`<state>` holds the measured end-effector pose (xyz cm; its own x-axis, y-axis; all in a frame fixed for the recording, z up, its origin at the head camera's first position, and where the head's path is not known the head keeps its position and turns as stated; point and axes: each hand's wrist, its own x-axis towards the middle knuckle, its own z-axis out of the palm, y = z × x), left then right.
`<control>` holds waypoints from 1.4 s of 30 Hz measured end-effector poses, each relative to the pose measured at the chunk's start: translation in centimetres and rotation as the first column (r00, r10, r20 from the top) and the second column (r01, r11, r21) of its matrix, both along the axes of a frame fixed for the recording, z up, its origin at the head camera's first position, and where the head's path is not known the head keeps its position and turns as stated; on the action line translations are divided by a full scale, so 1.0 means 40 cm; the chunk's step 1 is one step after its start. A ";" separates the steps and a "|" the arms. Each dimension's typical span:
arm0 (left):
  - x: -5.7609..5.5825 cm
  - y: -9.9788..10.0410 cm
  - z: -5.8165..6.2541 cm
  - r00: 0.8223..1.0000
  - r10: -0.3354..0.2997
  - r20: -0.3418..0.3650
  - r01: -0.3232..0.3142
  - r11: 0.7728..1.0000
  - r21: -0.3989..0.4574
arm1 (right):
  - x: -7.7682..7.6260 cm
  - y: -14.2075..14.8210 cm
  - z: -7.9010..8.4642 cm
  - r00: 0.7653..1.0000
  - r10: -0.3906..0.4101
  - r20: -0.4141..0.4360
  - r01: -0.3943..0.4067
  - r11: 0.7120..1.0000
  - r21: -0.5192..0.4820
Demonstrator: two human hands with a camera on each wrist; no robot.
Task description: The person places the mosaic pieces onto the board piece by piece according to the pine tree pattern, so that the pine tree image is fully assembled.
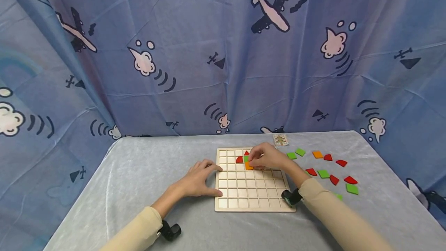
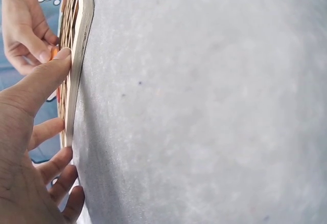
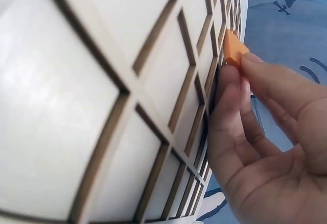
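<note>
Grid board (image 1: 253, 203) lay on the pale grey table (image 1: 139, 165), spread left grip (image 1: 199, 180) touching its left edge; farther up, right grip (image 1: 268, 156) pinched an orange tile (image 3: 234, 49) at its squares, and behind hung a creased blue aeroplane-print curtain (image 1: 195, 22)!

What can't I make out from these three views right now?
Head view: the board cells behind the right hand, which covers them.
Head view: the rest of the green tile tucked under the right sleeve.
Head view: fine detail on the picture card; too small.
Left wrist view: the layout of the cells; the board is nearly edge-on.
Right wrist view: the full outline of the orange piece, partly behind fingertips.
</note>
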<state>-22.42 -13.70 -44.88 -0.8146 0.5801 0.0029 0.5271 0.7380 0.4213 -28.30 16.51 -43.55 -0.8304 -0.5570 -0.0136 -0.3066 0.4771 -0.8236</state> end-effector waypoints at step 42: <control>-0.002 -0.001 -0.001 1.000 0.005 0.009 -0.005 1.000 -0.004 | 0.023 0.094 0.022 0.997 -0.048 -0.058 0.051 0.997 0.050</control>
